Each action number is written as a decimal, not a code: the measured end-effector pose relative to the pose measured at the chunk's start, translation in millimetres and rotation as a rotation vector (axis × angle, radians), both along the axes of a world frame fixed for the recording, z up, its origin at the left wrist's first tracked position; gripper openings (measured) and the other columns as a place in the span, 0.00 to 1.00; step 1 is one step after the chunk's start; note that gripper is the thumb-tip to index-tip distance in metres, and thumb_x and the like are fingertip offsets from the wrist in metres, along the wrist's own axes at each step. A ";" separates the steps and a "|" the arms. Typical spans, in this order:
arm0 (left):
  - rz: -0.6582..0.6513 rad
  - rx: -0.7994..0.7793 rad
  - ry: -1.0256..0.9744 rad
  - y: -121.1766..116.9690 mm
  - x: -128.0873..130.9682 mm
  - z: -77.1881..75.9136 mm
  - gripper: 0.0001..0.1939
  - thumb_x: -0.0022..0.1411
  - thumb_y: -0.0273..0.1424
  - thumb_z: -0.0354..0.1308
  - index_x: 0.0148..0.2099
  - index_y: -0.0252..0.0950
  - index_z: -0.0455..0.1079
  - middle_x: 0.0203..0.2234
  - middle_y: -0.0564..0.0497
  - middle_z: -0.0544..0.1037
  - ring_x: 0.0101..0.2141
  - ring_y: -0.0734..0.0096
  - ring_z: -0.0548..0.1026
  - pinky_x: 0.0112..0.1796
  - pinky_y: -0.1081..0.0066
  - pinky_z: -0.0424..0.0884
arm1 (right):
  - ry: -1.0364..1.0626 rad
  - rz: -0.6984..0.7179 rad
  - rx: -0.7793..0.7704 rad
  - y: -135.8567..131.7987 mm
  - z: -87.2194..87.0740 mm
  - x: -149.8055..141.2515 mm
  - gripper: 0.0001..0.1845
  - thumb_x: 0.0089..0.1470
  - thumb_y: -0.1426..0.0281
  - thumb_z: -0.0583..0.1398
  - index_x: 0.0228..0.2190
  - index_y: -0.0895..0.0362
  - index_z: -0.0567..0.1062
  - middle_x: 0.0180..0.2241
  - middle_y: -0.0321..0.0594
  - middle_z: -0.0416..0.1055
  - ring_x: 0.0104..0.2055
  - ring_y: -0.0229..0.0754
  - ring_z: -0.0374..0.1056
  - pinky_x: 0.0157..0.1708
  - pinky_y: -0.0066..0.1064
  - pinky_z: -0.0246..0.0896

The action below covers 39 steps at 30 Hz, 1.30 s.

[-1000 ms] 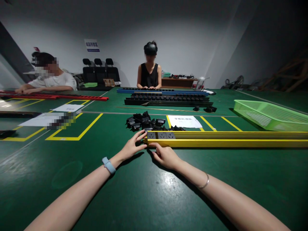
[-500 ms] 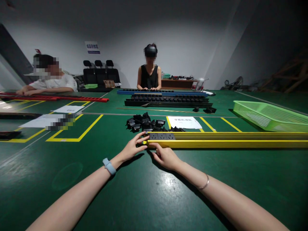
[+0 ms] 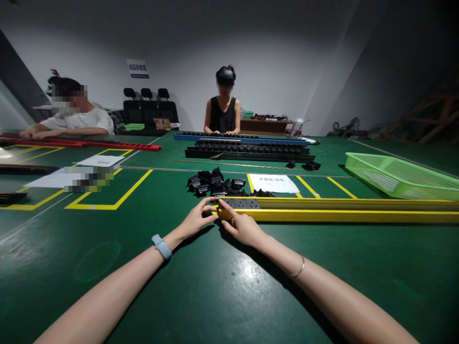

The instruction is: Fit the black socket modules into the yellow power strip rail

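A long yellow rail (image 3: 322, 216) lies across the table, with black socket modules (image 3: 247, 204) seated in its channel at the left end. My left hand (image 3: 197, 215) grips that end, fingers over the top and thumb low at the front. My right hand (image 3: 244, 227) is beside it, holding nothing; its index finger stretches over the front wall onto the leftmost module, and its thumb is apart, near the rail's lower front edge. The fingertips partly hide the rail's end. Behind the rail is a heap of loose black modules (image 3: 213, 181).
A white labelled sheet (image 3: 274, 183) lies behind the rail, and a green basket (image 3: 398, 177) stands to the right. Farther back are black rails (image 3: 251, 154) and a blue rail (image 3: 201, 137) before a seated person (image 3: 224, 112). Another person (image 3: 79, 119) sits left by red rails (image 3: 125, 146).
My right hand has moved slightly left, and its index finger now reaches farther up, over the rail's wall onto the end module. My left hand stays at the rail's end.
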<state>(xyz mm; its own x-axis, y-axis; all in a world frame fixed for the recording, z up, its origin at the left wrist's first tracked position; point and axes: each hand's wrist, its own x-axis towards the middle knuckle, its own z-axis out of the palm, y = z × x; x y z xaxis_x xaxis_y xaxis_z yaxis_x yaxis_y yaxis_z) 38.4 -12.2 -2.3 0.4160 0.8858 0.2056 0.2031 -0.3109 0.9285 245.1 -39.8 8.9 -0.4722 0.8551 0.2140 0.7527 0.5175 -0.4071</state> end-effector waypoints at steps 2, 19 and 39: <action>-0.026 0.008 0.049 0.7 2.0 -2.1 0.28 0.57 0.37 0.61 0.58 0.37 0.59 0.42 0.46 0.79 0.46 0.62 0.75 0.50 0.60 0.67 | -0.029 -0.007 0.007 0.8 3.0 -1.6 0.35 0.60 0.62 0.54 0.65 0.51 0.48 0.23 0.34 0.73 0.25 0.41 0.70 0.27 0.25 0.55; 0.005 0.189 0.314 2.3 5.4 -2.2 0.12 0.60 0.36 0.57 0.44 0.39 0.75 0.40 0.49 0.78 0.42 0.62 0.74 0.46 0.66 0.67 | 0.017 0.091 0.405 0.0 -9.2 -0.8 0.17 0.60 0.71 0.52 0.50 0.56 0.71 0.37 0.45 0.76 0.38 0.43 0.71 0.40 0.33 0.64; 0.072 0.170 0.342 2.4 8.5 1.9 0.12 0.60 0.34 0.55 0.43 0.41 0.77 0.38 0.50 0.80 0.40 0.62 0.75 0.44 0.67 0.68 | 0.066 0.101 0.447 8.6 -11.4 -7.4 0.38 0.54 0.69 0.56 0.63 0.62 0.48 0.58 0.53 0.62 0.60 0.49 0.60 0.63 0.49 0.50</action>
